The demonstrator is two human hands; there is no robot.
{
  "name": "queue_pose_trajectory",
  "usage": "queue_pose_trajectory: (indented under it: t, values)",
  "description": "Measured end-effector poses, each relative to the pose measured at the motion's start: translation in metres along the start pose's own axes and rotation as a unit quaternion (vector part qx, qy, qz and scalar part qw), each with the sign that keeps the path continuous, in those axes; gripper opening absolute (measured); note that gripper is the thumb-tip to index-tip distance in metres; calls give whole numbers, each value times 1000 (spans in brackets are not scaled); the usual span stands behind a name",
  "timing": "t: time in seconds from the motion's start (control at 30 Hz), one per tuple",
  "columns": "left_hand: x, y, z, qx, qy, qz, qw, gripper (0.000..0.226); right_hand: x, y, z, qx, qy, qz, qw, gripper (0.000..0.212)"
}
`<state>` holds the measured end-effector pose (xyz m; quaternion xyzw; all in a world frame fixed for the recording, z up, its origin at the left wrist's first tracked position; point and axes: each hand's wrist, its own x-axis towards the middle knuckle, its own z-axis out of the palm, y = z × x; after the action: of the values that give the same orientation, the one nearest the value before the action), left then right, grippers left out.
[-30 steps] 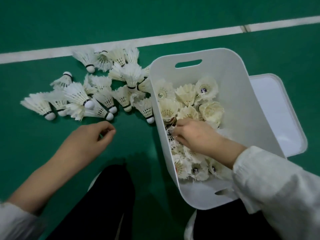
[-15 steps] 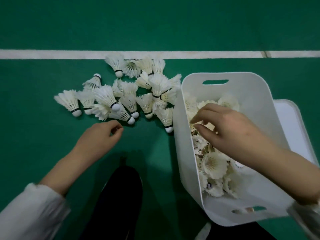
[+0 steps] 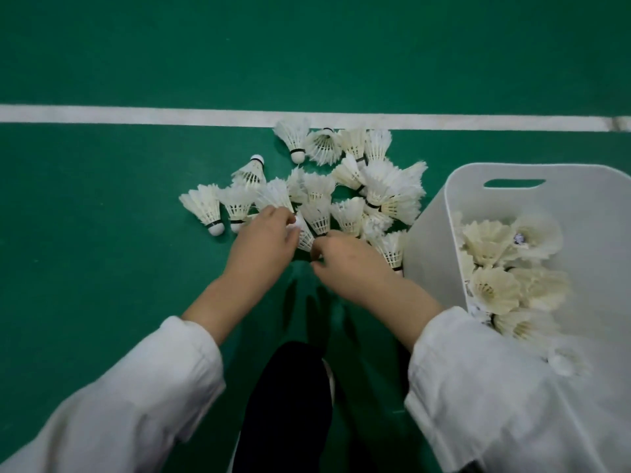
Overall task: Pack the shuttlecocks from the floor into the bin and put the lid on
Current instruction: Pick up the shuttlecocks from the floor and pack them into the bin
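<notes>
A pile of several white feather shuttlecocks (image 3: 341, 196) lies on the green floor, just left of the white bin (image 3: 431, 213). The bin holds several shuttlecocks (image 3: 491, 247). My left hand (image 3: 263, 238) is at the pile's near edge and pinches one shuttlecock (image 3: 277, 195) at its cork end. My right hand (image 3: 353, 262) is beside it with curled fingers. Its fingertips touch the cork end of another shuttlecock (image 3: 305, 237), but a grip does not show. The lid is out of view.
A white court line (image 3: 136, 114) runs across the floor behind the pile. My black-trousered leg (image 3: 286, 404) is under my arms at the bottom middle. White sleeves cover both forearms, and the right one hides the bin's near corner.
My right hand has left the bin and come to the pile. My left hand has moved forward onto a shuttlecock. The view has shifted, so the bin sits farther right.
</notes>
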<state>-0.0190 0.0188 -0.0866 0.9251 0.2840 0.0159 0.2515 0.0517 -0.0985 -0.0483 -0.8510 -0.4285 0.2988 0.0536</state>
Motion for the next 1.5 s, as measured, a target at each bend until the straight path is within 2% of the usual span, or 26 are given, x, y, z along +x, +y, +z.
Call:
queue_pose_trajectory:
  t: [0.07, 0.17, 0.3, 0.43, 0.5, 0.57, 0.6, 0.7, 0.77, 0.8, 0.9, 0.97, 1.03, 1.23, 1.33, 1.4, 1.5]
  values:
    - [5, -3, 16, 48, -50, -29, 997, 28, -1, 5, 3, 3, -6, 8, 1000, 28]
    - [6, -11, 35, -34, -103, -39, 993, 21, -6, 9, 5, 6, -14, 10, 1000, 28]
    - [-10, -19, 36, -132, -93, 7, 987, 5, -10, 10, 6, 28, 21, -11, 999, 33]
    - [-44, -21, 24, -103, -114, 73, 985, 11, -12, 8, 9, 54, 24, -53, 997, 58]
    - [-55, -20, 17, -103, -127, 110, 980, 12, -13, 8, 17, 27, -13, -54, 998, 50]
    - [-59, -16, 10, -115, -130, 138, 975, 15, -16, 9, 24, -9, -34, -17, 999, 30]
    - [-58, -14, 7, -128, -125, 141, 974, 20, -17, 10, 26, -11, -38, 6, 999, 28]
    - [-41, -9, -6, -161, -32, 95, 982, 33, -23, 16, 30, 4, -23, 62, 998, 28]
    - [-20, -7, -10, -125, 44, 78, 988, 34, -25, 20, 35, -22, 9, 72, 997, 21]
    - [-8, -6, -9, -95, 54, 74, 991, 36, -25, 22, 39, -37, 21, 74, 996, 17]
    - [21, -6, 2, 23, -14, 50, 998, 39, -26, 25, 45, -46, 34, 83, 995, 16]
    - [28, -4, 8, 66, -41, 40, 996, 26, -25, 26, 46, -41, 39, 86, 995, 16]
    - [27, -1, 7, 33, -30, 51, 998, 16, -25, 26, 47, -42, 46, 79, 995, 15]
    - [-25, 9, -16, -133, 1, 68, 989, 4, -27, 24, 43, -27, 35, 65, 997, 21]
    - [-58, -7, -18, -163, 19, 12, 986, 2, -28, 24, 40, -23, 15, 66, 997, 29]
    - [-68, -26, -17, -150, 30, -55, 987, 16, -28, 22, 41, -19, 6, 62, 998, 29]
    - [-71, -44, -13, -141, -7, -134, 981, 34, -28, 20, 43, 1, 11, 52, 999, 28]
